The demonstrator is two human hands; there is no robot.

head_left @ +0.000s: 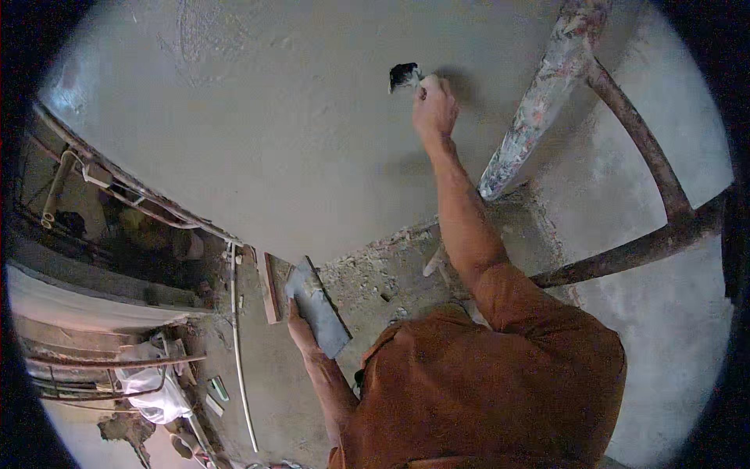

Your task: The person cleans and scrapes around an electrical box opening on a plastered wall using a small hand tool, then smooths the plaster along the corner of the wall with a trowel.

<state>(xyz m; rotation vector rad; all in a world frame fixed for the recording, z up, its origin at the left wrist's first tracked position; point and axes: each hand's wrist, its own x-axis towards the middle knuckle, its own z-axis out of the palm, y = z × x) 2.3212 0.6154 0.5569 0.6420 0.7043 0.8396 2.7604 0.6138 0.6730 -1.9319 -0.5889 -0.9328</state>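
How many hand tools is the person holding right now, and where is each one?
2. A brush is gripped in the right hand, raised against the plastered wall. A flat plastering float is in the left hand, held low near the floor. Others may lie hidden in the clutter.

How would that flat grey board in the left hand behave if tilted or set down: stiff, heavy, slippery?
The grey board looks stiff: it keeps a straight flat face while the left hand grips only its lower edge. Probably moderately heavy for its size, given a grey coating like the plastered wall. Being flat, it should not roll, though the coated face may be slick.
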